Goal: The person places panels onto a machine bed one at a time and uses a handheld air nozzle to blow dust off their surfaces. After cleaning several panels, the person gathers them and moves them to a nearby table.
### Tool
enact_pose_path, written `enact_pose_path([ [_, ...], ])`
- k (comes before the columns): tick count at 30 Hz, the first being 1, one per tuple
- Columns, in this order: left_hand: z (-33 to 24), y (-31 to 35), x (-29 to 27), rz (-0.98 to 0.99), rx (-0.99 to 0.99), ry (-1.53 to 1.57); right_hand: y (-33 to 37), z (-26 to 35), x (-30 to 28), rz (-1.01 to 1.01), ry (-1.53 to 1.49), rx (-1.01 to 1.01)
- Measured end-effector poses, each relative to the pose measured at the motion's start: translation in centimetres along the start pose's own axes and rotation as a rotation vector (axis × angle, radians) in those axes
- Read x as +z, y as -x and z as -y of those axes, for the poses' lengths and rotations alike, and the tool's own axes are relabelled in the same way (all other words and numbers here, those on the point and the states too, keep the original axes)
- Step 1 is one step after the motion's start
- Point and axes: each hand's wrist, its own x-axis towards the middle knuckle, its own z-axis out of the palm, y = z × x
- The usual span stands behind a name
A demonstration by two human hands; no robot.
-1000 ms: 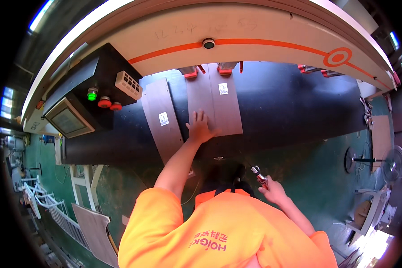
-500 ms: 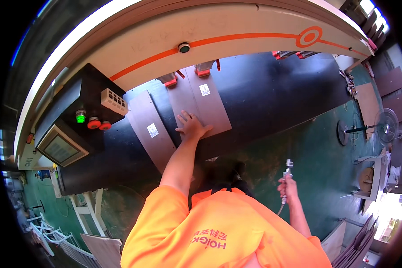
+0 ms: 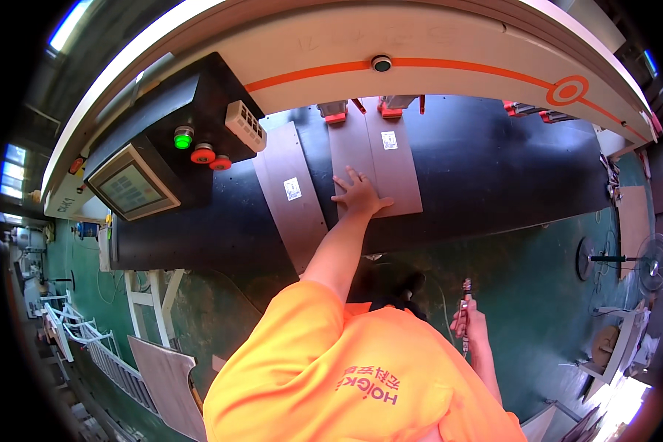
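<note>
flat grey rectangular metal panel [image 3: 376, 158] with a small white label, lying on the black machine bed at 12 o'clock; left palm pressed on its near end | slim metal hand tool [image 3: 465, 309] with red detail, upright at 4 o'clock, gripped in right fist

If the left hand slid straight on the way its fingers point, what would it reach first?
The left hand lies flat on a grey panel; straight on it would probably meet the red clamps at the panel's far end.
</note>
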Motion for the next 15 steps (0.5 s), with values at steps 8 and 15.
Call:
enact_pose_path([
  [8, 0.1, -0.1, 0.0, 0.001, 0.023, -0.001, 1.0, 4.0, 1.4, 0.243, -0.66, 0.008],
  [15, -0.3, -0.3, 0.1, -0.008, 0.007, -0.025, -0.8, 2.1, 1.2, 0.159, -0.42, -0.18],
])
